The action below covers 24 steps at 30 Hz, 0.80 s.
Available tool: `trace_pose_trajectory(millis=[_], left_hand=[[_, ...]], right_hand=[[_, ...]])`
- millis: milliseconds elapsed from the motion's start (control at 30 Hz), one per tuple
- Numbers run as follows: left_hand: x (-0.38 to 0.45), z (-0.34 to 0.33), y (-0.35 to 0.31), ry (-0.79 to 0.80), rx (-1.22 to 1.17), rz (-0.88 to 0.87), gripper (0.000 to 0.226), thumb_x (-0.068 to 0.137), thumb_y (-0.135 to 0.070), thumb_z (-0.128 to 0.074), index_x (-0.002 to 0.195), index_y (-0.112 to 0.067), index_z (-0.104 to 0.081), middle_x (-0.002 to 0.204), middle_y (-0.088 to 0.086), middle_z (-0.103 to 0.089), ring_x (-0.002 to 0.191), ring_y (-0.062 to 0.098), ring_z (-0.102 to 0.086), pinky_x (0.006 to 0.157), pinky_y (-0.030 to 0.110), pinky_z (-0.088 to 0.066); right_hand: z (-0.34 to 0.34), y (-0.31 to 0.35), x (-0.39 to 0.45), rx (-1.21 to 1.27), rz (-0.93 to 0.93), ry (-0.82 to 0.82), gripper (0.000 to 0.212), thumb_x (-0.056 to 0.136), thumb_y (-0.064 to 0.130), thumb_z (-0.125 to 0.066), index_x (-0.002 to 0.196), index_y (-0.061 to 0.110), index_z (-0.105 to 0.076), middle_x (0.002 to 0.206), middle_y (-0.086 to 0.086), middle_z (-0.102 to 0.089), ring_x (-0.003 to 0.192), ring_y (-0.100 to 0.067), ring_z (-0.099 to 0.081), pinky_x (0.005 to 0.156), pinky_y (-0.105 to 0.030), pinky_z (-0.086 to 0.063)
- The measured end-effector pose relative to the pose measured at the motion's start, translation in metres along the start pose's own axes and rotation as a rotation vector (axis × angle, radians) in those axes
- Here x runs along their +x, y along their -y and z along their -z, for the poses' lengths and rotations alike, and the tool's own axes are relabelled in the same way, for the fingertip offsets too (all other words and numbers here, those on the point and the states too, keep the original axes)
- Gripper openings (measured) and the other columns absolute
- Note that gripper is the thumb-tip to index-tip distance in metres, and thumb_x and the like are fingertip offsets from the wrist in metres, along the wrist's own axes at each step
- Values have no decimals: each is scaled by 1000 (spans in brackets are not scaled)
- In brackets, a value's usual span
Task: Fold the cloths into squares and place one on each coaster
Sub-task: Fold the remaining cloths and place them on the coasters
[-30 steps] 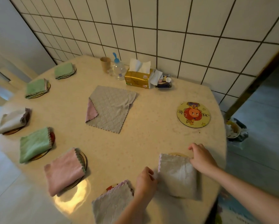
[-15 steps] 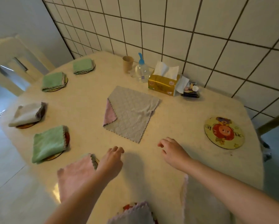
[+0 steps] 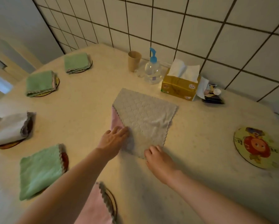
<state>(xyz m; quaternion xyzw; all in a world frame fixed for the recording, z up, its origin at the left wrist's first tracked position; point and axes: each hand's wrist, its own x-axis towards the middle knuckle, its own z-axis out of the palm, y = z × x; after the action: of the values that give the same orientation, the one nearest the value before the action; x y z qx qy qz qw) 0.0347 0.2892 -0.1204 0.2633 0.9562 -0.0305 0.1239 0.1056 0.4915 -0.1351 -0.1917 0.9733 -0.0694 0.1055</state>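
Observation:
An unfolded grey cloth (image 3: pixel 145 115) with a pink one under it lies flat in the middle of the table. My left hand (image 3: pixel 113 139) rests with straight fingers on its near left edge. My right hand (image 3: pixel 158 156) touches its near corner, fingers curled at the hem; whether it pinches the cloth is unclear. A bare cartoon coaster (image 3: pixel 256 147) sits at the right. Folded cloths lie on coasters along the left: green (image 3: pixel 76 62), green (image 3: pixel 40 83), grey (image 3: pixel 9 127), green (image 3: pixel 40 170) and pink (image 3: pixel 95 207).
Against the tiled wall stand a paper cup (image 3: pixel 134 60), a pump bottle (image 3: pixel 152 68), a yellow tissue box (image 3: pixel 180 85) and small clutter (image 3: pixel 212 94). The beige table (image 3: pixel 200 159) has bare surface between the cloth and the right coaster.
Both hands left the folded grey cloth at the table's near edge, reached forward across the table, and now touch the flat grey cloth in the middle. The view has tilted forward.

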Motion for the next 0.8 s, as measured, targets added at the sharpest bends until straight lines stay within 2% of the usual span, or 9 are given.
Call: trace_pose_trajectory(millis=[67,133,233,300,367,433,567,700,800], left_hand=[[2,-2,11,-67,19,-58,64,82,-5,-62,142,-13,-42,154,2,-30,129,27,-45,85,40,-52],[8,-5,24,-105,93,-107,61,70,-3,-75,128,-9,-58,146,6,-45,108,29,-62,65,38,-57],[15,-3,38,-91,207,-111,54,54,-11,-89,105,-12,-71,130,7,-61,88,28,-68,49,32,-54],[18,1,44,-85,220,-106,49,57,-18,-89,103,-16,-71,129,4,-61,89,26,-67,53,32,-55],[17,4,47,-95,218,-95,43,70,-24,-82,110,-19,-68,135,2,-57,102,26,-63,66,36,-56],[13,4,49,-115,209,-78,38,79,-27,-74,115,-19,-66,138,2,-54,111,28,-58,75,39,-55],[-12,10,50,-200,160,-56,26,72,-26,-80,96,-22,-71,118,2,-66,98,29,-63,66,37,-56],[-49,10,28,-262,75,-58,34,67,-24,-82,99,-19,-72,112,-2,-69,105,25,-64,82,36,-55],[-78,5,-10,-259,18,-64,28,69,-23,-81,95,-20,-71,103,-4,-72,108,23,-64,88,35,-52]], right_hand=[[-4,-1,3,-60,29,-69,25,49,3,-70,69,14,-59,67,-5,-57,60,-24,-57,44,-27,-45],[-5,-1,6,-94,47,-84,25,46,-1,-58,67,12,-59,65,-6,-56,58,-24,-57,42,-27,-45],[0,-2,12,-49,35,-61,33,41,-5,-68,66,12,-57,62,-4,-56,53,-23,-56,37,-27,-40],[2,-4,14,-19,16,-67,35,41,0,-73,64,15,-52,55,0,-53,44,-20,-52,34,-24,-30],[6,-8,15,-14,19,-94,39,43,1,-73,62,17,-44,47,1,-50,36,-19,-48,34,-22,-22],[12,-15,13,-47,41,-125,44,42,-2,-74,64,17,-41,46,1,-49,35,-20,-46,36,-22,-22],[19,-42,-6,-79,181,-208,50,55,-8,-77,86,15,-45,76,0,-57,66,-18,-52,55,-27,-41],[36,-74,-43,-153,189,-249,53,52,-8,-77,90,17,-49,80,3,-57,71,-17,-50,59,-25,-31],[39,-92,-84,-114,151,-224,44,59,-8,-72,88,19,-54,82,6,-58,72,-15,-50,60,-25,-36]])
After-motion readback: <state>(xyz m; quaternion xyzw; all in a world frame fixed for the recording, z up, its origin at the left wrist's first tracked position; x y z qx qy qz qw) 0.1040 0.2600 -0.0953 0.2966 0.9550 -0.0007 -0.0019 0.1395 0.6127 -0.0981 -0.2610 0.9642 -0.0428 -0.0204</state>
